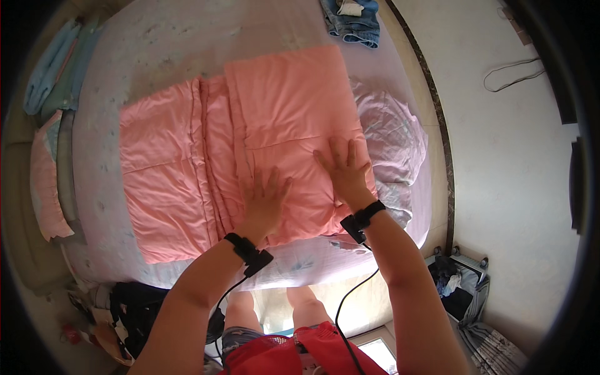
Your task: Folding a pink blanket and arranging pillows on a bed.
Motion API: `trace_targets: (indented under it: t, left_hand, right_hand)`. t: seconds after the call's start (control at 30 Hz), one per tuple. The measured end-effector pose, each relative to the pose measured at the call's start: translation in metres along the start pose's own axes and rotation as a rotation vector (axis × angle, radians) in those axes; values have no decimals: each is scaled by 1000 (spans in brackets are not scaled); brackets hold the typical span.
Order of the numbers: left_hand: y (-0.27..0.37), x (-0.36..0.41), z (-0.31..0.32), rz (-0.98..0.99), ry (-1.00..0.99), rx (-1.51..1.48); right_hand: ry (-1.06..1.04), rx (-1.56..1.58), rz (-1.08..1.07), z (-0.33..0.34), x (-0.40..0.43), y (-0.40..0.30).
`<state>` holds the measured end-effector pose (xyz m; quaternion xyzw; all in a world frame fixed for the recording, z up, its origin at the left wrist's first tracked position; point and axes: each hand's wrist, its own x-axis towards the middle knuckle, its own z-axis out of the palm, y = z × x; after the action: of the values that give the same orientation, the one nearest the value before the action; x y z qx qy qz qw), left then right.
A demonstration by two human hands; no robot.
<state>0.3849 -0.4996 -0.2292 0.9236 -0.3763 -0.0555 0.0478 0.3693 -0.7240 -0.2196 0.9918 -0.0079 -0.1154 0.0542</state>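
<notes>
A pink quilt (164, 136) lies on the bed, with both its sides folded in towards a gap left of its middle. My left hand (265, 201) rests palm down on the right folded part, fingers spread, near its inner edge. Flat on the same part, closer to the quilt's right edge, is my right hand (344, 171), its fingers also apart. Neither hand grips anything. Each wrist wears a black strap with a small device and a cable. A crumpled light purple patterned cloth (391, 136) lies against the quilt's right side.
The bed's patterned sheet (187, 28) surrounds the quilt. Denim clothing (351, 26) lies at the far right corner. Folded blue bedding (51, 70) and a pink pillow (44, 187) are at the left. An open suitcase (468, 281) with clothes stands on the floor at right. A black bag (136, 314) is at lower left.
</notes>
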Motion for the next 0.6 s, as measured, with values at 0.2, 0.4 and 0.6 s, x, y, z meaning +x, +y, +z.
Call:
trace_targets:
  t: [0.2, 0.4, 0.6]
  left_hand:
    - [-8, -6, 11, -90, -316, -92]
    - [-17, 6, 39, -94, -419, -106]
    - [-21, 19, 50, -49, -513, -115]
  right_hand:
    - [-403, 17, 42, -12, 16, -10]
    - [-336, 32, 56, 8, 24, -13]
    - [-154, 1, 73, 45, 29, -14]
